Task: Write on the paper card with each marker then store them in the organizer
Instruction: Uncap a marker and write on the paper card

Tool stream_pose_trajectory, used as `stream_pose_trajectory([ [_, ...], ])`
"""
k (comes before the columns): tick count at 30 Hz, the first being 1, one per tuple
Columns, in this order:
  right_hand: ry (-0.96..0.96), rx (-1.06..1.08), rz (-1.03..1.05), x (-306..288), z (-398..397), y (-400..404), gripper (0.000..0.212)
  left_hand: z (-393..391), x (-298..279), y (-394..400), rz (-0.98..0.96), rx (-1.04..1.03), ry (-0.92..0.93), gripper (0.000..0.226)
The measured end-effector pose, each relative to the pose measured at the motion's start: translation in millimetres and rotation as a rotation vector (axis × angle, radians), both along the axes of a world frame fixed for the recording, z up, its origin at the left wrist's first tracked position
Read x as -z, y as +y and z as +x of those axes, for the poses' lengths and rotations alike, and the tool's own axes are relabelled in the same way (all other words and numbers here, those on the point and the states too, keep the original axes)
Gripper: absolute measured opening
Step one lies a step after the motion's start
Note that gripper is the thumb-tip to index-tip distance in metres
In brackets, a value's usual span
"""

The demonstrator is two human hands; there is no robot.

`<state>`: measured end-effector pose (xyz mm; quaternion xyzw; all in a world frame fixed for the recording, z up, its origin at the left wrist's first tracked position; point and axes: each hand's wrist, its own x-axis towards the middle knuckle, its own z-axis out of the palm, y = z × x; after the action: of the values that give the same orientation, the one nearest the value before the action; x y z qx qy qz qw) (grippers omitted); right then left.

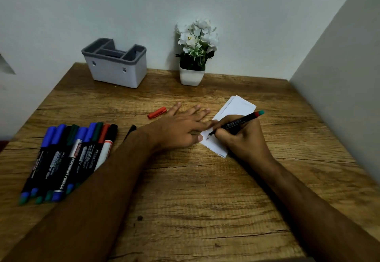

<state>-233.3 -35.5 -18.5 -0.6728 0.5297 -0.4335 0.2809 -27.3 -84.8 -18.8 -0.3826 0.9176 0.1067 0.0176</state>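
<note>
My right hand (240,138) grips a black marker (238,122) with a red band and teal end, its tip touching the white paper card (236,107) where a few letters are written. My left hand (181,126) lies flat with fingers spread, pressing the card's left edge against the wooden table (195,200). A loose red cap (157,112) lies just beyond my left hand. Several capped markers (67,157) in blue, green, red and black lie in a row at the left. The white organizer (117,70) with a grey divided rim stands at the back left.
A small white pot of white flowers (194,56) stands at the back centre against the wall. A wall panel (339,76) closes off the table's right side. A thin black pen (129,132) lies partly hidden behind my left forearm.
</note>
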Motion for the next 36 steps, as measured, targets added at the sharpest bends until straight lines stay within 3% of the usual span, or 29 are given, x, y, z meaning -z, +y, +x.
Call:
stream_pose_trajectory([
  [6,-0.079,0.013,-0.039,-2,0,1,0.022,0,-2,2,-0.004,0.0,-0.006,0.06],
  [15,-0.035,-0.072,-0.058,2,2,6,0.022,1,-1,0,0.01,0.006,0.003,0.059],
  [29,0.001,-0.037,-0.013,-1,6,8,0.02,1,0,0,0.032,-0.02,0.027,0.06],
  [33,0.005,-0.019,0.003,-3,6,10,0.021,5,-11,6,0.053,-0.099,0.219,0.059],
  [36,-0.017,-0.024,0.021,-5,6,12,0.025,9,-26,9,-0.203,-0.315,0.502,0.043],
])
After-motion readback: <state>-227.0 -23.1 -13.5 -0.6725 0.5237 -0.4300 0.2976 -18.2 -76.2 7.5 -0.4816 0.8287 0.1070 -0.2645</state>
